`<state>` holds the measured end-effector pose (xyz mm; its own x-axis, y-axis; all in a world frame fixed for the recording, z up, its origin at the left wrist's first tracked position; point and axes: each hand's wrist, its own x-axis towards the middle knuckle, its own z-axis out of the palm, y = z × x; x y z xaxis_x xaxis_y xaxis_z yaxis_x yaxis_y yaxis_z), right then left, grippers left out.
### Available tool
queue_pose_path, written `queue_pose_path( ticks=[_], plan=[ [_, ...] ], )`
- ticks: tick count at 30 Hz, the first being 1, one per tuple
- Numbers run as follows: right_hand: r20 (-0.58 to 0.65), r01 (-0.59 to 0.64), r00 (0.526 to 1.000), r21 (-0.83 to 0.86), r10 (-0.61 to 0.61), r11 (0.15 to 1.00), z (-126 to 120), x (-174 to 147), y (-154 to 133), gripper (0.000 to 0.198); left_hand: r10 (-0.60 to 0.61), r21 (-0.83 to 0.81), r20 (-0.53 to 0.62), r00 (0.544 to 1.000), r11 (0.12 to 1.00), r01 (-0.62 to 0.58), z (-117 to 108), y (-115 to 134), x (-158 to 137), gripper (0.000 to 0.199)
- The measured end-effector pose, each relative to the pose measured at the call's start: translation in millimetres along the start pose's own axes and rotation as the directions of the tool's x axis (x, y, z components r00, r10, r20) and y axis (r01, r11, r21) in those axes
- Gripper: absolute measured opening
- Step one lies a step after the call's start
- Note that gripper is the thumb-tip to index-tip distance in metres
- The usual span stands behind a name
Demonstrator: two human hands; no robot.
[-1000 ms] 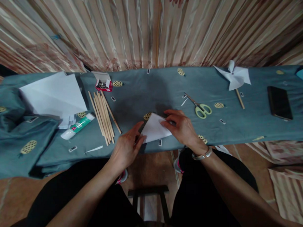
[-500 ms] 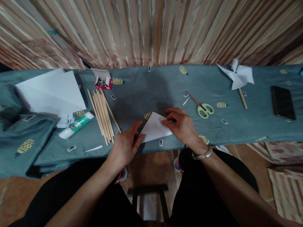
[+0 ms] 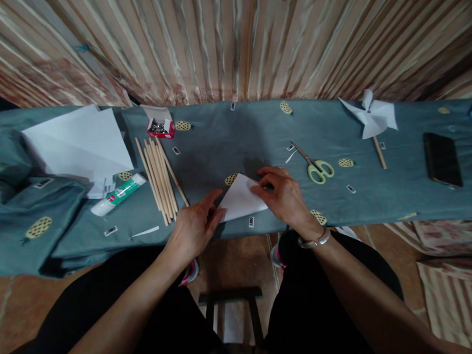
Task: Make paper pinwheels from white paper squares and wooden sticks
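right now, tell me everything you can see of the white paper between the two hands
The white paper is plain and thin-looking, with straight edges and a roughly triangular visible outline. One point faces away from the person, and a long edge runs along the near side. It appears to lie on the grey-green cloth, beside a printed yellow pineapple. The left hand touches its left corner; the right hand covers its right end. How many layers it has cannot be told.

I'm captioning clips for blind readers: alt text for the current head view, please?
A person's left hand and right hand touch a roughly triangular white paper on a blue-green cloth. Leftward lie wooden sticks, a glue stick and paper sheets; rightward, scissors, a pinwheel and a phone.
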<state>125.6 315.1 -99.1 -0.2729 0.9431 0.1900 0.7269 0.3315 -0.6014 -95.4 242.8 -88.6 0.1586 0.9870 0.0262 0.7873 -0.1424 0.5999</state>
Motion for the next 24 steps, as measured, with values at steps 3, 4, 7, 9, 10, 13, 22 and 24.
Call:
queue_pose_path(
  ticks=[3,4,7,9,10,13,22,24],
  plan=[
    [-0.004,0.004,1.0,0.006,-0.004,1.0,0.5,0.4,0.7,0.015,-0.007,-0.004,0.004,1.0,1.0,0.007,0.2,-0.5,-0.3,0.039],
    [-0.003,0.007,1.0,0.006,-0.007,1.0,0.7,0.5,1.2,0.016,-0.011,-0.004,0.007,1.0,1.0,0.011,-0.1,-0.4,-0.2,0.039],
    [-0.003,0.009,1.0,0.0,-0.009,1.0,1.4,0.7,2.5,0.016,-0.014,0.007,0.013,1.0,1.0,0.014,-1.3,0.2,0.2,0.039],
    [-0.003,0.013,1.0,-0.005,-0.013,1.0,1.8,0.9,3.0,0.016,-0.011,0.014,0.011,1.0,1.0,0.011,-2.0,0.7,0.6,0.038],
    [-0.004,0.017,1.0,-0.008,-0.017,1.0,1.9,1.0,3.0,0.015,-0.011,0.02,0.011,1.0,1.0,0.011,-2.2,1.0,0.9,0.038],
    [-0.006,0.019,1.0,-0.015,-0.019,1.0,1.8,1.4,2.3,0.015,-0.011,0.038,0.018,1.0,0.999,0.01,-1.6,1.1,1.5,0.038],
    [0.002,0.009,1.0,-0.017,-0.009,1.0,0.8,2.5,0.4,0.016,0.122,0.243,-0.005,0.992,0.963,-0.117,-7.7,0.8,1.7,0.034],
    [-0.005,0.008,1.0,-0.018,-0.008,1.0,1.1,2.7,0.1,0.016,0.248,0.318,-0.049,0.968,0.922,-0.22,-7.9,7.2,2.1,0.032]
  ],
)
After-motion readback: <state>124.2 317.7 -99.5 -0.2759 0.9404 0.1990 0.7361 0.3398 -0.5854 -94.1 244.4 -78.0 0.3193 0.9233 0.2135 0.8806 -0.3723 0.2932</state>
